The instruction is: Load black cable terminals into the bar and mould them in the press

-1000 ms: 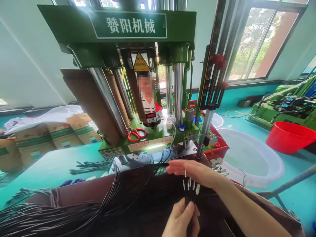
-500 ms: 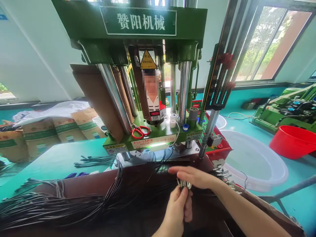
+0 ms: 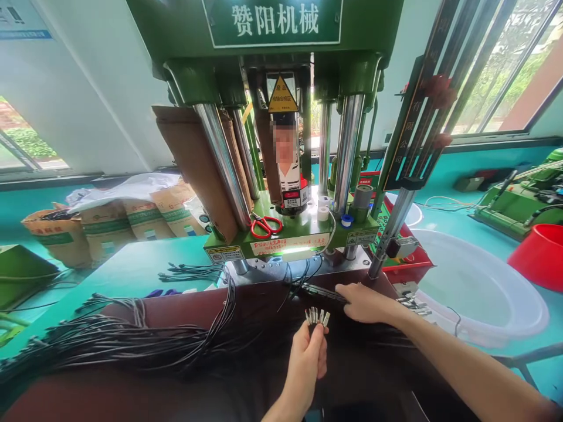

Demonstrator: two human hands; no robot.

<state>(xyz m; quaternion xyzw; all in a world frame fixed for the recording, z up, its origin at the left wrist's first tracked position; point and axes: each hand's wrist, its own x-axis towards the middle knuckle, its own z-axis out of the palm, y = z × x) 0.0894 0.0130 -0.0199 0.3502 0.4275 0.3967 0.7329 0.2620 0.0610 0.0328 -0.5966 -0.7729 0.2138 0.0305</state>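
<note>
My left hand [image 3: 308, 357] holds a small bunch of plugs [image 3: 317, 317] with shiny silver metal tips. My right hand [image 3: 363, 303] rests on a thin black wire [image 3: 319, 291] with smooth rubbery skin. The big pile of black cables [image 3: 123, 346] looks the same, a bit glossy. The surface [image 3: 189, 305] is dark brown and matt. The green press [image 3: 281, 234] is painted metal with bright, mirror-smooth steel posts [image 3: 222, 158]. The scissors [image 3: 266, 225] have shiny red plastic handles.

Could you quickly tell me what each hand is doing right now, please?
Left hand: closed on a bunch of plugs.
Right hand: closed around a dark tool.
</note>
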